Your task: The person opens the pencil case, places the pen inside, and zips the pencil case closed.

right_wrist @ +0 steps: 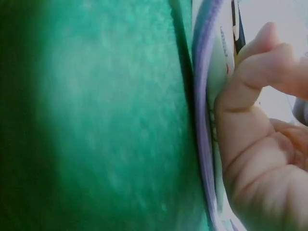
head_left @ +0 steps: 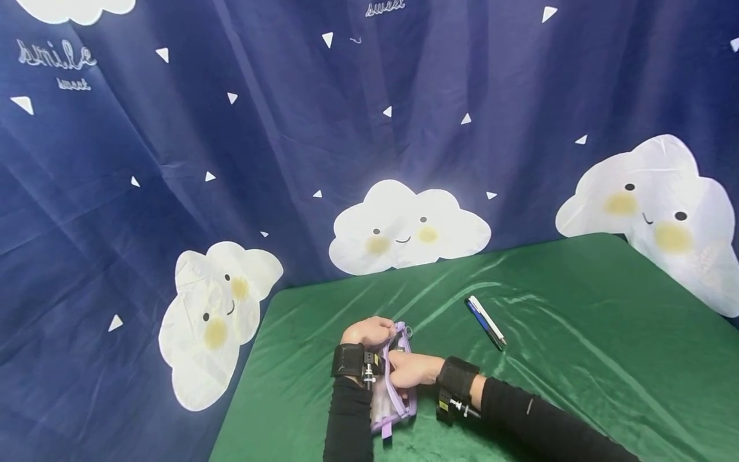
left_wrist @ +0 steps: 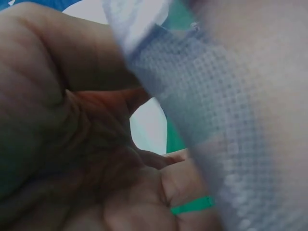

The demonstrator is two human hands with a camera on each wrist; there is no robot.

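Observation:
A translucent mesh zip pouch (head_left: 380,405) with lavender edging lies on the green cloth, its mouth spread apart. My left hand (head_left: 368,332) grips its far end near a small ring. In the left wrist view the pouch's mesh wall (left_wrist: 211,101) passes between thumb and fingers. My right hand (head_left: 416,370) reaches in through the opening. Its bent fingers show inside the lavender edge (right_wrist: 202,91) in the right wrist view, beside pale, partly printed contents (right_wrist: 221,62). The fingertips' grasp is unclear, and the contents are mostly hidden.
A blue-and-black pen (head_left: 485,324) and a white pen (head_left: 487,319) lie side by side on the green cloth (head_left: 577,308), right of the pouch. Behind the table hangs a dark blue curtain (head_left: 277,192) with cloud prints.

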